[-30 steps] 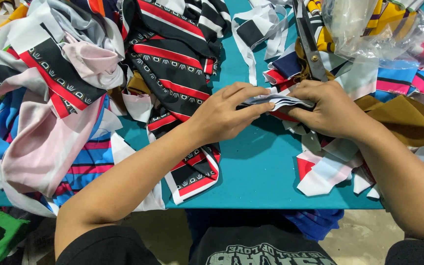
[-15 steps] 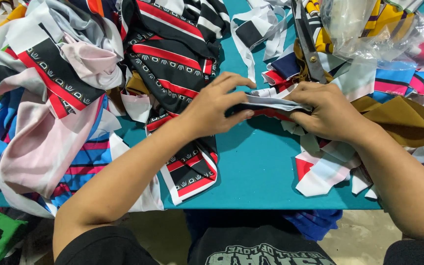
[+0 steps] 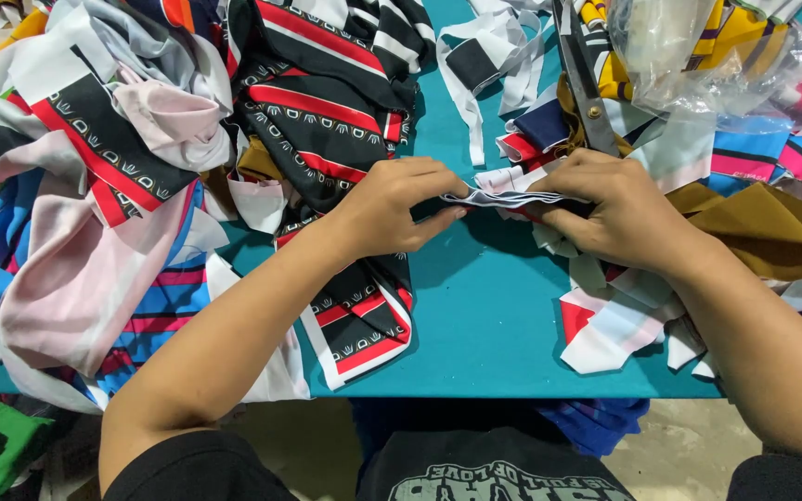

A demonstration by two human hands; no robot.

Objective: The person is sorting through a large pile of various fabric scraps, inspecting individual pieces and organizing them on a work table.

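Left hand point(image 3: 399, 206) and right hand point(image 3: 611, 206) both pinched shut on thin stack of fabric strips point(image 3: 503, 197). Could slip apart if grip loosens. Scissors point(image 3: 585, 79) lying just beyond right hand, risk of snagging.

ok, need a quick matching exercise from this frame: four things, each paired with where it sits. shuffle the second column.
Things:
1. scissors
2. folded fabric strip
3. clear plastic bag
4. pink cloth

Places:
A. far left of the table
B. top right corner
C. held between both hands
D. on the scraps just beyond the right hand

Pairs: 1-D, 2-C, 3-B, 4-A
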